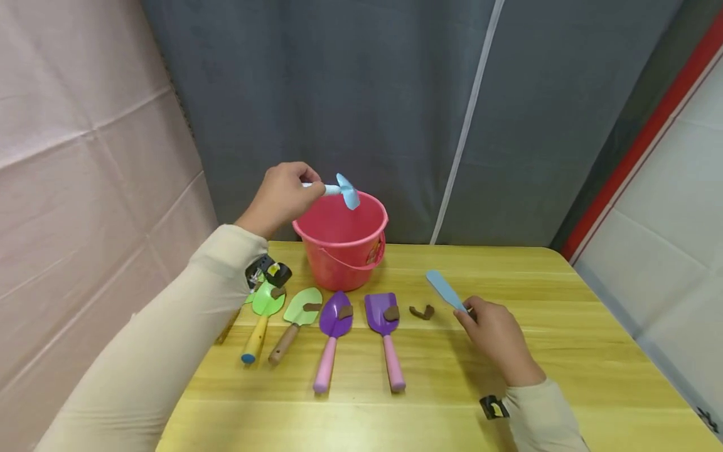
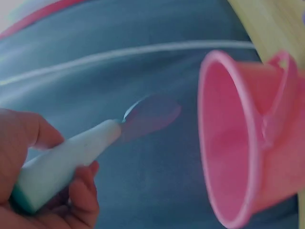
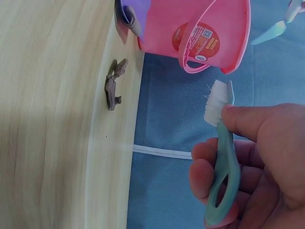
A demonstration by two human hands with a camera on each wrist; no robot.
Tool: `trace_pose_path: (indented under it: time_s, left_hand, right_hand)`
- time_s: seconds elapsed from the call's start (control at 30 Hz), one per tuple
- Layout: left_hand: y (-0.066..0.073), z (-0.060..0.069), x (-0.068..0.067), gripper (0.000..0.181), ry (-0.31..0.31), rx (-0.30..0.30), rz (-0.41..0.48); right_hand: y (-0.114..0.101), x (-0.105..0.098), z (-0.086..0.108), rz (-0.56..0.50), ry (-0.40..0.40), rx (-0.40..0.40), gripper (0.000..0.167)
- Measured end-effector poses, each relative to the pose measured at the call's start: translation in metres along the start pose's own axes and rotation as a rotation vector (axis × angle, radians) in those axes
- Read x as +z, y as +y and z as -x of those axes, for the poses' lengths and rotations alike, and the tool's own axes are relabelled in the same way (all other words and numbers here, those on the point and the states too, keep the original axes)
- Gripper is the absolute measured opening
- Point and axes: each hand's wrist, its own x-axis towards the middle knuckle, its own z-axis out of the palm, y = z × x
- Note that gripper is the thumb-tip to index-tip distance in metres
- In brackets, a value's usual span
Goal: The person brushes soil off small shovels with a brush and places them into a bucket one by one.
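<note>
Left grip [image 1: 285,198] is clamped by thumb and fingers on the pale handle of a light blue trowel [image 1: 349,196], whose blade is held above the mouth of the pink bucket [image 1: 339,254], apart from its rim. To the bucket's near left on the bench [image 1: 429,376], another tool [image 1: 228,328] is partly hidden by the left sleeve [image 1: 186,320]; then a yellow-handled green trowel [image 1: 257,336] is laid, its blade topped by a brown lump [image 1: 277,292]. A wooden-handled green trowel [image 1: 284,343] is set before the bucket's left side, a pink-handled purple trowel [image 1: 326,364] directly before the bucket, and a square purple shovel [image 1: 393,364] before its right side, each likewise topped. Farther right of the bucket, brown clods [image 1: 427,312] are seen on the wood. Well right of the bucket, a pale blue brush [image 1: 445,290] with white bristles is gripped between thumb and fingers by the right grip [image 1: 494,333], held above the bench.
</note>
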Motion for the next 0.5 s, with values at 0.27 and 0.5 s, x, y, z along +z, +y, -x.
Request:
trace_pose_path:
  time_s: [0.27,0.5]
  left_hand:
    - [-0.027,-0.025,0.026,0.017,-0.008,0.029,0.001]
    - [-0.037,-0.03,0.048,0.03,-0.005,0.031,0.01]
  right_hand:
    - [-0.001,0.005,0.001,-0.017,-0.046,0.021,0.018]
    - [-0.001,0.007,0.002,-0.011,-0.048,0.028,0.015]
